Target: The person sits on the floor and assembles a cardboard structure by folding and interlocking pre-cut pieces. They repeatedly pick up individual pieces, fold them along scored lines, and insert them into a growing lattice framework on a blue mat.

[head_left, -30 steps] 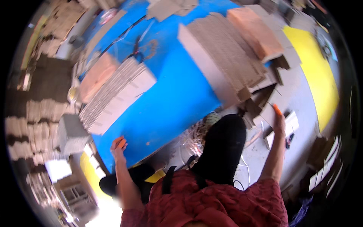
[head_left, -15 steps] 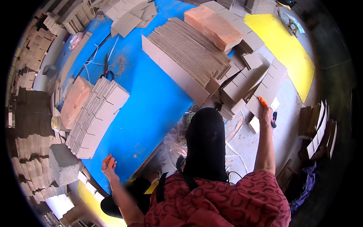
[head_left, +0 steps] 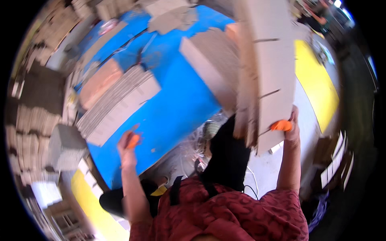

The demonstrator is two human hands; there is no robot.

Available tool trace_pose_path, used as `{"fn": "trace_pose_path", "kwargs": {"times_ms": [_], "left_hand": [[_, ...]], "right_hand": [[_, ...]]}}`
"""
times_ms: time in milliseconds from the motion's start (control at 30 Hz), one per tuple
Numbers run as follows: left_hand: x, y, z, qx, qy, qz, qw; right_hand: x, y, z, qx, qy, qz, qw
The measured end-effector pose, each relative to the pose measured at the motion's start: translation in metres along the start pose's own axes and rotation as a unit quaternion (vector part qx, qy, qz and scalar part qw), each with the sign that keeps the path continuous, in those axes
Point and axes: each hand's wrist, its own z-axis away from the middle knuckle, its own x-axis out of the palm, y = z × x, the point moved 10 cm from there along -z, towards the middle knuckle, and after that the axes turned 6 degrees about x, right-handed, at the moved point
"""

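Nearest: a red patterned shirt (head_left: 225, 213) fills the lower edge, with a black trouser leg (head_left: 227, 156) stretched forward over grey floor.

Right hand (head_left: 290, 127): raised beside the leg, fingers closed on the lower edge of a bundle of flat cardboard sheets (head_left: 263, 76). The bundle stands on end and runs up out of the top of the view, so its upper end is cut off. An orange patch at the fingertips looks like a finger guard or tape; which one is unclear. The grip near a bottom corner probably lets the tall stack be steadied upright while carried.

Left hand (head_left: 128, 144): lifted over the near edge of the blue table (head_left: 177, 108), holding no cardboard. Fingers blurred; whether they are curled or spread cannot be told. It too shows orange at the tips.

On the table, left: a slanted pile of folded cardboard (head_left: 116, 106), fanned as if for taking sheets off one at a time. Behind the held bundle: a second pile (head_left: 209, 68), partly hidden by it.

Far: loose cardboard pieces (head_left: 169, 16) at the table's back edge; stacked bundles (head_left: 30, 100) along the left rim, bent and smeared by the lens; a yellow floor strip (head_left: 317, 84) at right.
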Motion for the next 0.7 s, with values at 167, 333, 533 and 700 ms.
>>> {"fn": "trace_pose_path", "kwargs": {"times_ms": [167,333,533,700], "left_hand": [[0.063,0.066,0.021,0.009,-0.150,0.305,0.940],[-0.029,0.024,0.072,0.015,-0.009,0.343,0.939],[-0.050,0.003,0.123,-0.107,0.043,0.334,0.936],[-0.062,-0.049,0.090,-0.185,0.099,0.290,0.934]], "right_hand": [[0.212,0.019,0.002,0.109,-0.425,0.007,0.899],[0.304,0.084,0.026,0.249,-0.630,0.114,0.727],[0.380,0.105,-0.017,0.093,-0.693,0.316,0.642],[0.452,0.104,0.002,-0.084,-0.608,0.410,0.675]]}}
